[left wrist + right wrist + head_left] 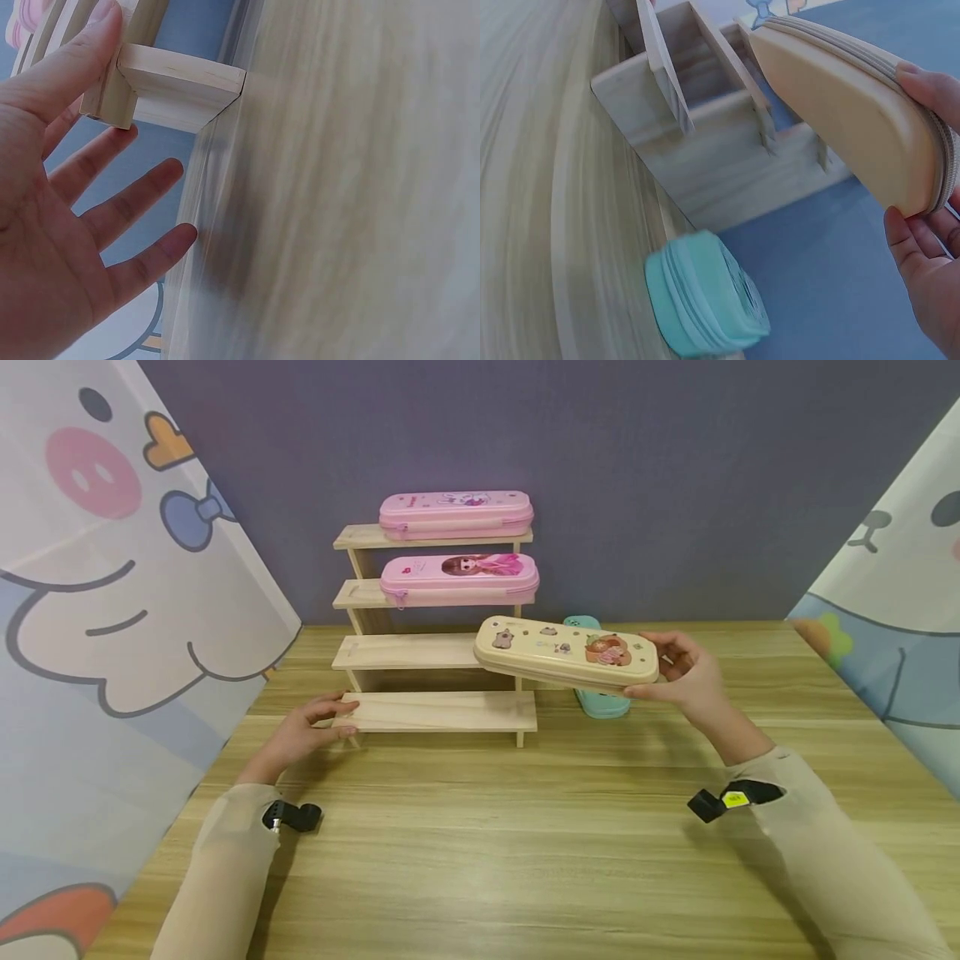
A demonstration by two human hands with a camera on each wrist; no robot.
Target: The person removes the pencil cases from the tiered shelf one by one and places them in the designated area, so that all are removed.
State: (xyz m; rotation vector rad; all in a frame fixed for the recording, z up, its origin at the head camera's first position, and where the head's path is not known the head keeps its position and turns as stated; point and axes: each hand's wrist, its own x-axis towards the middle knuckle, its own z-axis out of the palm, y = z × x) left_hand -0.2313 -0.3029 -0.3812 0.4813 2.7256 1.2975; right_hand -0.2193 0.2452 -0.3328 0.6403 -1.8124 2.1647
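A stepped wooden shelf [435, 710] stands on the table. Pink pencil cases lie on its top step [456, 513] and second step [459, 578]. My right hand [686, 677] grips the right end of a cream pencil case [566, 653] with cartoon stickers, holding it in the air beside the shelf's third step; its underside [840, 112] shows in the right wrist view. My left hand [315, 724] rests with straight fingers [90, 45] against the left end of the lowest step [169, 86]. A teal pencil case [600, 700] lies on the table behind the cream one, also visible [705, 304] in the right wrist view.
The wooden table [487, 843] stretches wide in front of the shelf. Cartoon-printed cloth panels stand at the left [97, 610] and right [900, 602]. A dark blue-grey wall [637, 460] is behind the shelf.
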